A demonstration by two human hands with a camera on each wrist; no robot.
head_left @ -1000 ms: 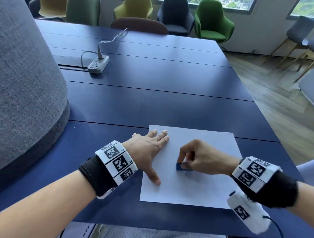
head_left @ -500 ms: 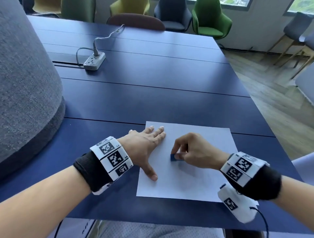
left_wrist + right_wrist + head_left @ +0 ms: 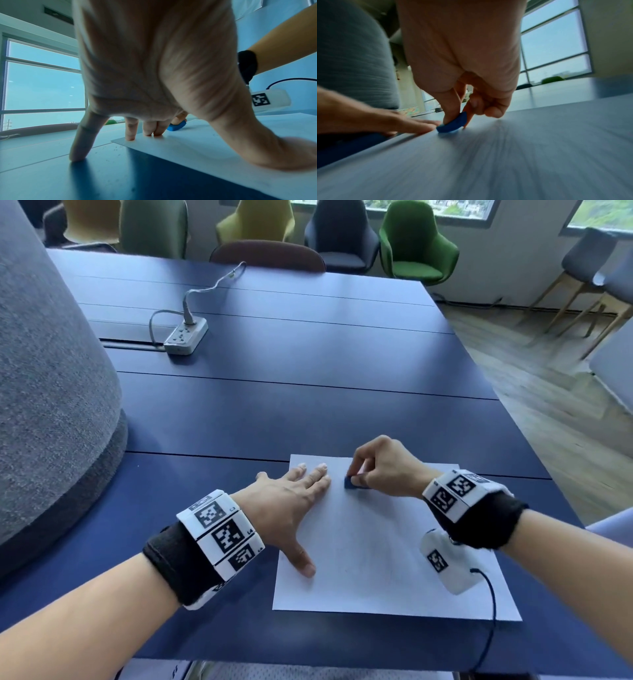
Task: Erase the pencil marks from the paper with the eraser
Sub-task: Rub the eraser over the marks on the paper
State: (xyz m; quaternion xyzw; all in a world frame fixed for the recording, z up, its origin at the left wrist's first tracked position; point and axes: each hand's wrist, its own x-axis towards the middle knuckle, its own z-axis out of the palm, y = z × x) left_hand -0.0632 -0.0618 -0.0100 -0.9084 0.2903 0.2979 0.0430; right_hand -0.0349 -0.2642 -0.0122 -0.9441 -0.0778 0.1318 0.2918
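1. A white sheet of paper (image 3: 387, 559) lies flat on a dark blue table (image 3: 308, 378), near the table's front edge.
2. The left hand (image 3: 291, 505) lies palm down on the left part of the paper, fingers straight and close together, thumb spread out to the side with its tip on the sheet.
3. In the left wrist view, three fingertips (image 3: 130, 136) press on the far left corner of the paper, while the little finger stands apart on the bare table beside the sheet.
4. The right hand (image 3: 383, 470) is over the far part of the paper, its fingers curled, with the thumb and first fingers pinching a small blue eraser (image 3: 352, 483).
5. The eraser touches the paper, tilted so that one lower edge meets the sheet, as the right wrist view shows (image 3: 452, 125).
6. The eraser sits just beside the left hand's fingertips; whether it touches them cannot be told.
7. Faint grey marks show in the middle of the paper; they are too pale to make out any shape.
8. Both wrists carry black bands with white blocks printed in black-and-white square codes.
9. A white power strip (image 3: 186, 335) with a grey cord lies well apart on the far left of the table.
10. A large grey fabric-covered shape (image 3: 51, 392) fills the left side, and coloured chairs stand beyond the table's far end.
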